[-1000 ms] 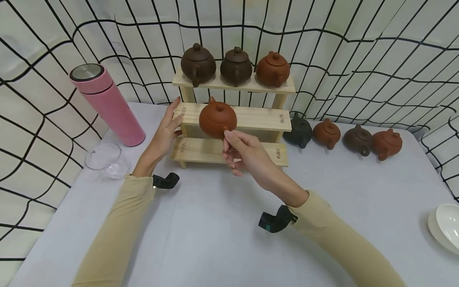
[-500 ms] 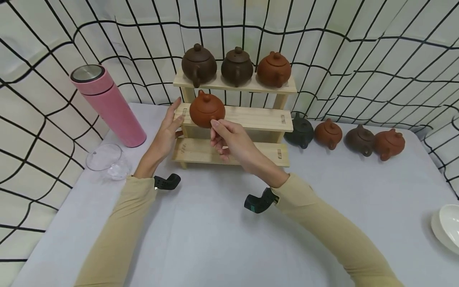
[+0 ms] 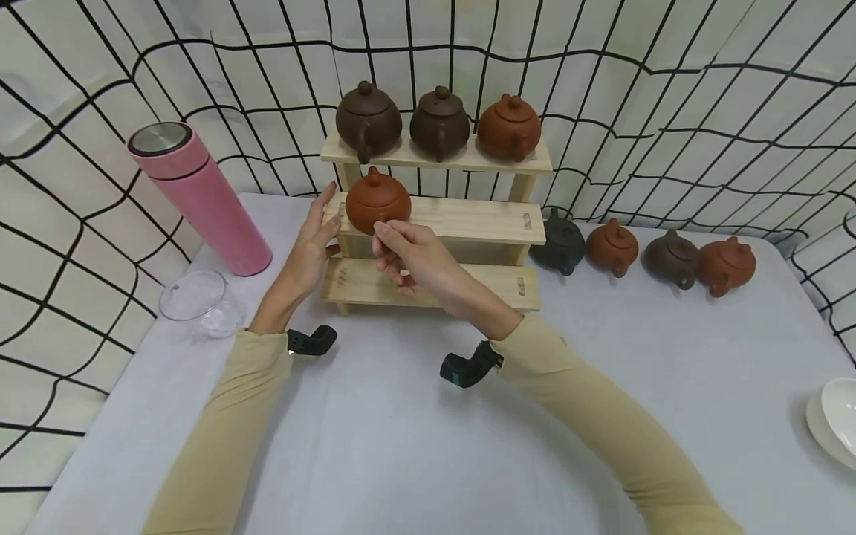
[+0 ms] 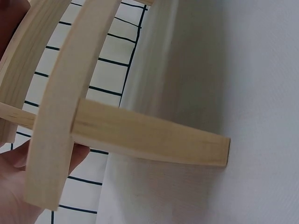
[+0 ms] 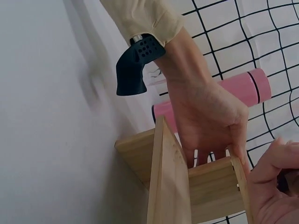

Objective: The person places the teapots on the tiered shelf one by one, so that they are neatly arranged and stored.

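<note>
A small orange-brown clay teapot [image 3: 377,199] is at the left end of the middle shelf [image 3: 478,221] of a three-tier wooden stand [image 3: 428,282]. Thumb and fingertips of my right hand [image 3: 428,260] pinch the part of it that faces me. Whether its base touches the shelf I cannot tell. My left hand [image 3: 302,256] grips the stand's left end; in the right wrist view, its fingers [image 5: 201,156] reach round the side support. On the top shelf stand two dark brown teapots [image 3: 368,119] and a reddish one [image 3: 510,128].
Right of the stand, several teapots [image 3: 612,249] sit in a row on the white table [image 3: 388,446]. A pink thermos [image 3: 207,204] and a clear glass vessel [image 3: 194,296] stand at the left. A white bowl [image 3: 836,420] lies at the right edge. Black wire mesh [image 3: 595,89] rises behind.
My right hand has carried the teapot leftward and slightly back, to the left end of the middle shelf. My left hand has stayed at the stand's left end.
</note>
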A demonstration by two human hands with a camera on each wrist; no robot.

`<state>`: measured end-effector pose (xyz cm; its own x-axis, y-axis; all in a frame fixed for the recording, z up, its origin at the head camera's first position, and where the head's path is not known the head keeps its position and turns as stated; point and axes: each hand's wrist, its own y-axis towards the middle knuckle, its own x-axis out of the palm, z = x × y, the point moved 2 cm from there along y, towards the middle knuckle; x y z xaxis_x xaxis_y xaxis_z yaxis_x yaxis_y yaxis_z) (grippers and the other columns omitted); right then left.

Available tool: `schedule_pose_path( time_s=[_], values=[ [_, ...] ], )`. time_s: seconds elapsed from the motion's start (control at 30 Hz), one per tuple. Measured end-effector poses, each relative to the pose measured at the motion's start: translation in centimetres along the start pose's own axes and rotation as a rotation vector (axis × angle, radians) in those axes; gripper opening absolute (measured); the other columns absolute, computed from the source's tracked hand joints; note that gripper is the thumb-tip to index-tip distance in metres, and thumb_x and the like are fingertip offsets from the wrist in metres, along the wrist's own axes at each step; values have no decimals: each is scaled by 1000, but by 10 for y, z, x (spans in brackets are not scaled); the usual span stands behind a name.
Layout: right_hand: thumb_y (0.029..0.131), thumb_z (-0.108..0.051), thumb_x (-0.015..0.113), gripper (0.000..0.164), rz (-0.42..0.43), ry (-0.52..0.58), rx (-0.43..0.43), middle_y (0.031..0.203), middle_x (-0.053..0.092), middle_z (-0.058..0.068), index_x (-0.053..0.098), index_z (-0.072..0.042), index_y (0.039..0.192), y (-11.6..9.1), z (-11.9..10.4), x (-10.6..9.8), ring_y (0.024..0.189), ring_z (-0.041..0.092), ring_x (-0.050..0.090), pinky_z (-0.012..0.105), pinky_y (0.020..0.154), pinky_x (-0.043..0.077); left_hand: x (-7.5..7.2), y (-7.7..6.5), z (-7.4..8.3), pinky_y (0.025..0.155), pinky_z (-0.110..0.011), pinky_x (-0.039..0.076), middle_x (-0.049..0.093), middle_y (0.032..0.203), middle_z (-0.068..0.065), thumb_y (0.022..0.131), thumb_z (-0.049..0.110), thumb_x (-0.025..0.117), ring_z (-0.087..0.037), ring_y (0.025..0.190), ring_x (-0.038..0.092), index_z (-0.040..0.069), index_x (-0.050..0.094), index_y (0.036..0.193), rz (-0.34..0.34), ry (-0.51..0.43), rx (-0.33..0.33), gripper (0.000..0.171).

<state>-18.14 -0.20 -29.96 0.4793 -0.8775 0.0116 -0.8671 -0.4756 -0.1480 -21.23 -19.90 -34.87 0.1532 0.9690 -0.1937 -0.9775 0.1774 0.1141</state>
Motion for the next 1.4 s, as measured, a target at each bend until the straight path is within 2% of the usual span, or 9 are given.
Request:
schedule_pose_path(
  time_s=[0.23,0.43,0.67,0.87,1.0,1.13,1.27,1.4],
  values=[
    [115,-28,44,37,-46,-40,-27,78,54,2,56,5,105,6,4,5,59,12,43,24,50,31,2,-1,-2,119,-64,26,2,175,-6,112,23,26,-30,156,17,15,4,170,0,-7,-11,62],
    [115,-29,43,36,-44,-38,-31,76,51,2,55,3,104,7,5,8,59,12,42,24,50,31,3,-1,-2,119,-65,27,1,175,-6,112,24,26,-30,157,14,17,3,170,-1,7,-3,62],
    [115,-28,42,35,-52,-39,-47,78,51,4,59,1,106,8,3,14,59,12,42,23,51,33,2,0,-3,118,-65,28,5,175,-8,112,25,26,-31,155,19,16,3,170,6,17,4,63],
    [114,-25,47,29,-11,-30,-27,88,61,6,62,-2,121,1,4,10,61,14,49,24,53,38,4,0,-3,119,-65,27,5,175,-8,112,26,26,-31,156,18,16,3,170,-5,17,3,62],
    [113,-20,49,27,16,-48,-49,101,66,15,59,-5,132,-13,3,-4,65,17,56,25,56,43,2,0,-1,119,-66,26,2,175,-6,113,26,25,-31,156,18,17,2,170,-9,10,1,62],
    [111,-13,49,29,24,-81,-109,106,64,24,59,-1,135,-37,1,-26,66,18,57,25,55,44,-2,-1,2,118,-66,26,-1,175,-4,113,25,25,-31,155,17,17,2,170,3,12,8,62],
    [112,-14,50,27,71,-149,-136,104,62,24,60,3,130,-66,3,-63,68,17,56,24,54,44,-2,-1,2,118,-66,26,-2,175,-4,113,24,25,-30,155,16,16,3,170,2,-1,9,62],
    [112,-17,51,27,177,-242,-102,100,61,19,58,4,128,-94,10,-108,70,17,56,26,56,46,0,0,0,118,-65,27,-3,175,-3,113,25,25,-30,155,16,17,2,170,-4,1,1,62]
  ],
)
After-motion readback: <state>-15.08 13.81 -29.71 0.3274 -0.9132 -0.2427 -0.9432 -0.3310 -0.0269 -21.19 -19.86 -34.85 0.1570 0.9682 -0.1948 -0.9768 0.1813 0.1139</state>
